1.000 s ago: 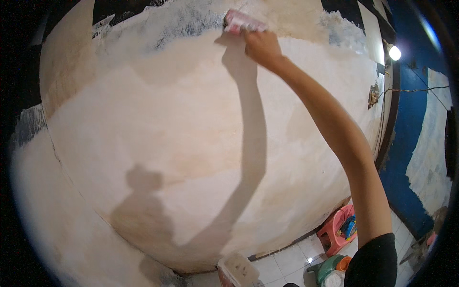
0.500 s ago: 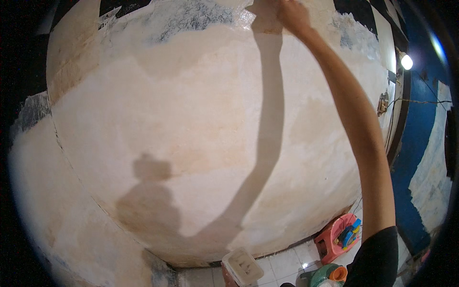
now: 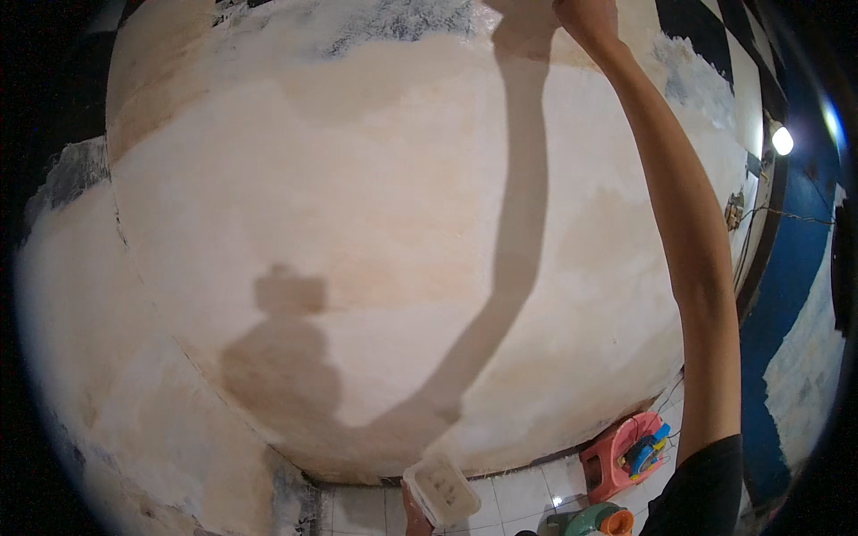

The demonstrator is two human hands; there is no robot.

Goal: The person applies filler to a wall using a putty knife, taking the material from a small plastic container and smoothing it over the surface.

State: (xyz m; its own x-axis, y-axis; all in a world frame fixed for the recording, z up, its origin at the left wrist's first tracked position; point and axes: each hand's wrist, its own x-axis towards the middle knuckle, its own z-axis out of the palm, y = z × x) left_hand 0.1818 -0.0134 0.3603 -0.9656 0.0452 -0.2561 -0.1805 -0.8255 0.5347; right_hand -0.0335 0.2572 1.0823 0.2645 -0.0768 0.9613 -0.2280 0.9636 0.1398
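Note:
My right arm reaches up along the wall [image 3: 402, 196], and my right hand [image 3: 585, 20] is at its upper part, cut by the top edge of the view. Its fingers look closed, but whatever they hold cannot be made out. Low in the middle, my left hand [image 3: 416, 515] grips the left side of a whitish rectangular plastic tub [image 3: 443, 493], tilted so its inside shows pale residue. The wall carries a smooth cream-white coat, with rough grey and black patches left bare near the top. Shadows of my head and arm fall across it.
A pink plastic stool [image 3: 608, 464] with blue and yellow tools [image 3: 645, 456] stands on the tiled floor [image 3: 523, 489] at the lower right. Beside it is a green container with an orange rim [image 3: 617, 523]. A lit bulb [image 3: 782, 140] and loose wire [image 3: 791, 214] hang at right.
My view has shifted slightly, so the wall sits higher and further right. My right hand remains raised at the wall. The tub stands a little higher and my left hand shows more.

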